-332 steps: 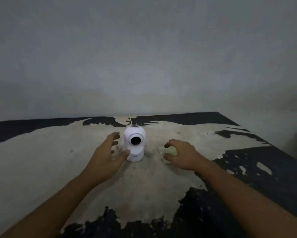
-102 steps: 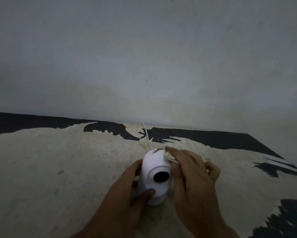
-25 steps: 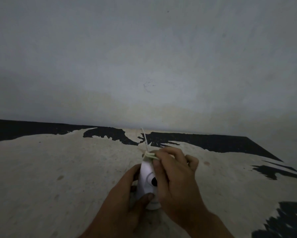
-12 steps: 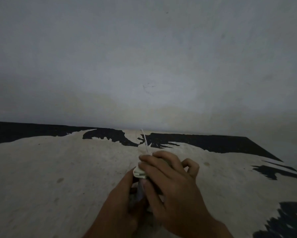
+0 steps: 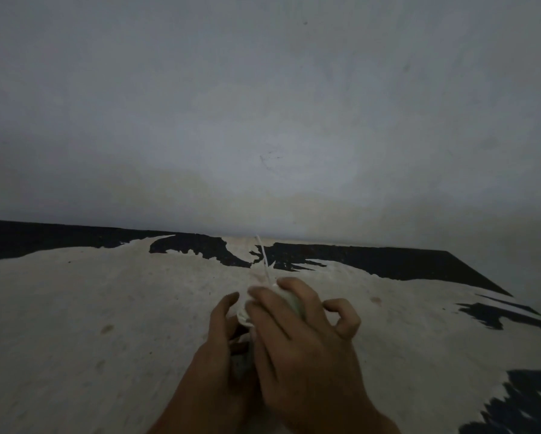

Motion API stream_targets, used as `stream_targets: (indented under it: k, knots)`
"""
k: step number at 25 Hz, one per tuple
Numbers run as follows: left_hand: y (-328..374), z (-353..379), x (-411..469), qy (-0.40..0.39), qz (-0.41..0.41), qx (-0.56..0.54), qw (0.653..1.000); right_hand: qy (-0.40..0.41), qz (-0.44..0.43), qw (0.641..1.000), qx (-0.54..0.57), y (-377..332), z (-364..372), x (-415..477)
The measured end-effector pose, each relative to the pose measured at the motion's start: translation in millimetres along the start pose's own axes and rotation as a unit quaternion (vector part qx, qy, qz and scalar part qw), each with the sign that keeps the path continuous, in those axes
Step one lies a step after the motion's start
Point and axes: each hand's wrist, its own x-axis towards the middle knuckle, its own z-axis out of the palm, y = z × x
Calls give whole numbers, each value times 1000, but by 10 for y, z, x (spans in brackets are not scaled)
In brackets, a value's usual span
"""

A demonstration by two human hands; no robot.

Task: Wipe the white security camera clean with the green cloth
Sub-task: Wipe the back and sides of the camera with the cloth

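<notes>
The white security camera (image 5: pixel 240 364) stands on the table, almost wholly hidden by both hands; only a dim strip of its body shows between them. My left hand (image 5: pixel 220 355) wraps its left side. My right hand (image 5: pixel 294 343) lies over its top and front, pressing the pale green cloth (image 5: pixel 289 300) onto it. A bunched edge of the cloth sticks out under my fingertips. A thin white cable (image 5: pixel 263 260) runs from behind the camera towards the wall.
The table (image 5: pixel 106 308) has a worn beige top with black patches at the back and right. A plain grey wall (image 5: pixel 263 120) stands right behind it. The table's right edge runs diagonally at the far right.
My right hand with the cloth has slid from the camera's top down over its front, covering the lens and nearly all of the body. My left hand keeps its hold.
</notes>
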Motion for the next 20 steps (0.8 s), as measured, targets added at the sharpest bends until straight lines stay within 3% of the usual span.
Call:
stream_targets:
  k: [2,4,6,14,17,20]
  knots:
    - [3,4,16,5,-22,-30,999,-12,-31,999,-8,37,-36,7]
    - [-26,8,15,-5,-16,-47,999,-3,-6,1000,2,115,-95,6]
    - [-58,4,-5,-5,3,-36,999,1,18,1000,6,125,-128,0]
    - [-51,4,-4,-10,25,16,999,-6,-18,1000,-9,124,-78,-9]
    - [-16,4,12,-6,-10,-17,1000,-11,-29,999,-27,105,-82,1]
    - [-73,1,-7,-14,6,-25,1000,-11,-1,1000,-13,134,-90,7]
